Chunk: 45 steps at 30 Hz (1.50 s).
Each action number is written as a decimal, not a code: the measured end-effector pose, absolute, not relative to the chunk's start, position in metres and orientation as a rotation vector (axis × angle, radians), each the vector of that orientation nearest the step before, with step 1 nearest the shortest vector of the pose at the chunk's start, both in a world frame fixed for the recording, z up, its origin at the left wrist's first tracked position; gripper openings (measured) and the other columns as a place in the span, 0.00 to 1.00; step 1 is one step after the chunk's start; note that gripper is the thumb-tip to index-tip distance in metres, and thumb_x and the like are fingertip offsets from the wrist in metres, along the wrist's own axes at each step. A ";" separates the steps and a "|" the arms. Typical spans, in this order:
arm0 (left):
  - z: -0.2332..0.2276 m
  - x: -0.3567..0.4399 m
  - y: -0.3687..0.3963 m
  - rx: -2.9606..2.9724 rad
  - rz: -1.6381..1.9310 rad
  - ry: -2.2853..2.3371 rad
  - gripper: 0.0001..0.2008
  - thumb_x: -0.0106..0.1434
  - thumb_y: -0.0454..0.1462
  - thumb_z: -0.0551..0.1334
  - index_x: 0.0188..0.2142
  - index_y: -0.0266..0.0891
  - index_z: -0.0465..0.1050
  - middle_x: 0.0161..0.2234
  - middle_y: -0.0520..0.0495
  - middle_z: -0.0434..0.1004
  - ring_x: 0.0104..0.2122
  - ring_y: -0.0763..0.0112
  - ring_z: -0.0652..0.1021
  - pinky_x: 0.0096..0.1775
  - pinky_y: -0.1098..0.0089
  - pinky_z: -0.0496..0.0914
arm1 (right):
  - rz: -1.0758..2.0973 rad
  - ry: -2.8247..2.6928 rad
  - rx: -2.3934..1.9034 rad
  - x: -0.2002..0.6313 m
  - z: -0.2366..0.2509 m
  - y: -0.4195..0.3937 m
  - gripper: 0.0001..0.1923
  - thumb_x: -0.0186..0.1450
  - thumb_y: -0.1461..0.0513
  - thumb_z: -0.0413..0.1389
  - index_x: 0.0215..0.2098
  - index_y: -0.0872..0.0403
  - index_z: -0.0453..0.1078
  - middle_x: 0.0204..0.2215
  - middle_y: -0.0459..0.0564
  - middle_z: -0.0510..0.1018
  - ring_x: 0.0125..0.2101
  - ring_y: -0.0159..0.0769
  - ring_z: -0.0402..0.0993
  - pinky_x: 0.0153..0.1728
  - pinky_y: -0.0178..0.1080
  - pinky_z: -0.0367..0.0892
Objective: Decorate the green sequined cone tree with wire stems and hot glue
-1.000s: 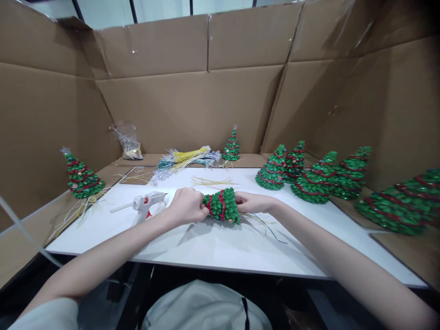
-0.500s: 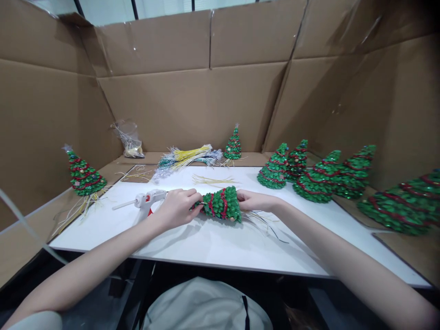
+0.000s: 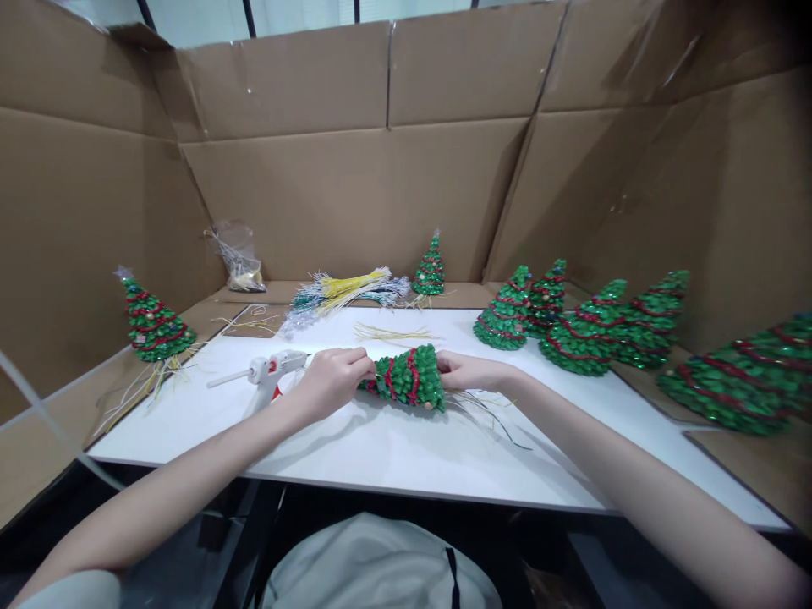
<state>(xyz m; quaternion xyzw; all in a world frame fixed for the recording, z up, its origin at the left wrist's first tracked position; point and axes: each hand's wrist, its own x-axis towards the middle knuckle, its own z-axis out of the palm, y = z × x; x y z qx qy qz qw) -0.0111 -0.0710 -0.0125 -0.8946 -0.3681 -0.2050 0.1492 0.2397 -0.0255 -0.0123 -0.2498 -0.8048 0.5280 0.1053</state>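
Observation:
A small green Christmas tree with red garland lies on its side above the white board, its narrow top pointing left. My left hand is closed in a pinch beside that top; what sits between the fingertips is too small to make out. At the wide base, my right hand grips the tree, its fingertips hidden in the hollow underside. Thin loose wires trail from the base below my right hand. A white hot glue gun stands just left of my left hand.
Several finished-looking trees stand at the right. One tree is at the left, another at the back. Bundled wires, loose yellow wires and a plastic bag lie behind. Cardboard walls surround the white board.
My left hand has shifted and turned slightly at the tree's top, and the pale wire seen at its fingertips is now mostly hidden. My right hand and the tree have hardly moved.

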 end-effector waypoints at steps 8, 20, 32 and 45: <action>-0.011 -0.004 -0.068 -2.575 -0.549 -1.040 0.13 0.56 0.25 0.50 0.29 0.39 0.70 0.28 0.52 0.73 0.26 0.74 0.71 0.29 0.73 0.60 | 1.590 -2.354 -0.699 0.238 -0.015 -0.023 0.15 0.57 0.60 0.56 0.40 0.60 0.71 0.37 0.51 0.77 0.40 0.39 0.72 0.43 0.42 0.67; -0.003 0.004 -0.069 -2.487 -0.329 -1.004 0.10 0.55 0.25 0.51 0.28 0.37 0.67 0.27 0.49 0.71 0.26 0.71 0.70 0.28 0.70 0.59 | 1.550 -2.371 -0.683 0.235 -0.013 -0.026 0.14 0.55 0.62 0.55 0.39 0.59 0.71 0.39 0.51 0.77 0.40 0.40 0.71 0.45 0.43 0.65; -0.007 -0.030 -0.101 -2.592 -0.613 -1.045 0.10 0.65 0.38 0.52 0.41 0.40 0.70 0.31 0.48 0.74 0.32 0.72 0.74 0.32 0.73 0.64 | 1.555 -2.320 -0.701 0.239 -0.019 -0.023 0.17 0.55 0.63 0.56 0.43 0.59 0.70 0.42 0.51 0.76 0.44 0.42 0.70 0.45 0.42 0.66; -0.003 -0.101 -0.162 -2.486 -0.574 -1.528 0.13 0.64 0.38 0.52 0.25 0.38 0.67 0.22 0.52 0.66 0.22 0.76 0.67 0.28 0.74 0.59 | 1.525 -2.359 -0.740 0.239 -0.016 -0.025 0.17 0.56 0.61 0.56 0.43 0.59 0.71 0.39 0.51 0.77 0.42 0.42 0.70 0.44 0.43 0.66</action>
